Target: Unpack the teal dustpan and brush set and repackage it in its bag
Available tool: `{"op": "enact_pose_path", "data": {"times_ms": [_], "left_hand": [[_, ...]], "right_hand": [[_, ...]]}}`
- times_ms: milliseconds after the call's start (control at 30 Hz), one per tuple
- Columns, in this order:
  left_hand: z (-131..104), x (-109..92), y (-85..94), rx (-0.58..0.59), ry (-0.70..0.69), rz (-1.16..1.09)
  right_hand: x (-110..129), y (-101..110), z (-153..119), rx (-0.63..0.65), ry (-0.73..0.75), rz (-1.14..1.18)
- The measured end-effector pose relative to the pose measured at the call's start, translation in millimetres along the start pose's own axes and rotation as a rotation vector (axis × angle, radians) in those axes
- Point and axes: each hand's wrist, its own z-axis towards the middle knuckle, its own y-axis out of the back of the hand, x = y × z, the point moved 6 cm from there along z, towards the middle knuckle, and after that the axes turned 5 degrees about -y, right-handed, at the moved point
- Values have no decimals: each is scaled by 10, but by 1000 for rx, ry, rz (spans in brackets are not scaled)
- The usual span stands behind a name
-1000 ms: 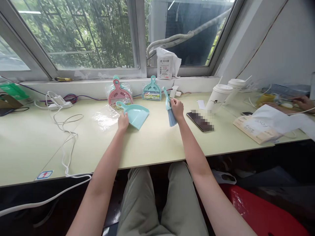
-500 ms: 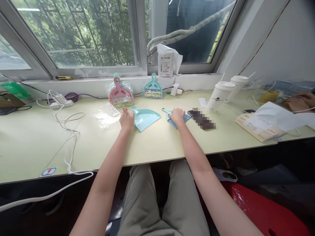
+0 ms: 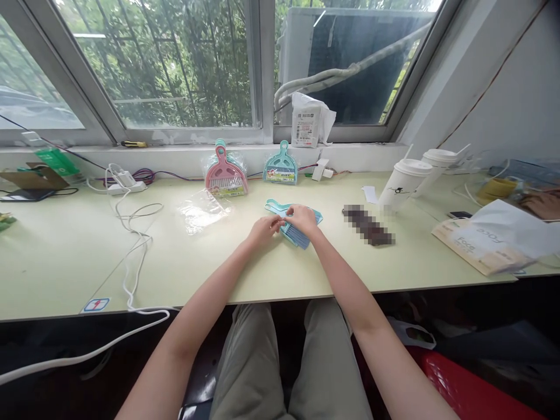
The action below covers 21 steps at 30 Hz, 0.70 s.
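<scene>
A turquoise dustpan [image 3: 273, 204] lies on the table in front of me, with a small blue-bristled hand brush [image 3: 296, 235] on top of it. My right hand [image 3: 301, 218] curls over the brush from the right. At its handle end, my left hand [image 3: 265, 226] has its fingers drawn together, close to the right fingertips. The brush handle is mostly covered by my fingers. To the left lies a clear plastic bag [image 3: 202, 213], flat and crumpled. Behind stand wrapped dustpan sets, a pink one [image 3: 226, 169] in front of others and a turquoise one [image 3: 280, 164].
Two white lidded cups [image 3: 405, 182] and a pixelated dark object [image 3: 367, 225] stand or lie on the right. Beyond them is a paper bag [image 3: 481, 245] and another person's hand [image 3: 542, 204]. White cables [image 3: 137, 256] and a power strip [image 3: 126, 186] occupy the left.
My right hand has carried the brush left onto the dustpan. My left hand has moved right, from the dustpan's left side to the brush. The view has shifted slightly.
</scene>
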Motion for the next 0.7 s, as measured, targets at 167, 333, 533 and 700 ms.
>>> {"op": "enact_pose_path", "data": {"times_ms": [167,333,533,700], "left_hand": [[-17,57,283,-282,-65,219],[18,275,178,-81,-21,47],[-54,-198,-246,305,-215,-21],[-44,-202,66,5,-299,628]], "right_hand": [[-64,6,5,-62,-78,-21],[-50,-34,11,-148,5,-156],[57,-55,-39,50,207,-88],[113,-25,-60,110,277,-9]]}}
